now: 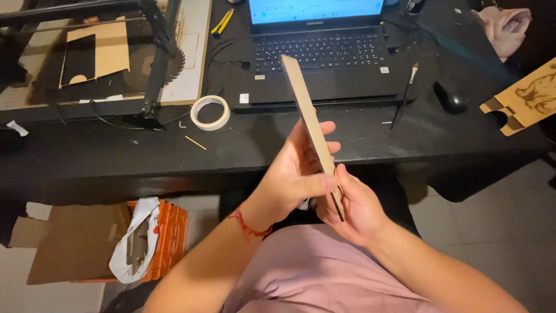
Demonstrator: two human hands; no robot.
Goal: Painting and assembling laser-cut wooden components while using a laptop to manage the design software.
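Note:
I hold a thin tan wooden board edge-on in front of me, above the near edge of a black desk. My left hand grips the board's lower part, thumb across its near face and fingers behind it. A red string is tied around that wrist. My right hand cups the board's bottom end from the right and below. The board tilts up and away toward an open laptop.
On the desk lie a roll of masking tape, a thin brush, a black mouse, a yellow cutter and a cut wooden piece. A laser-cutter frame with cardboard stands far left. An orange case and cardboard sit on the floor.

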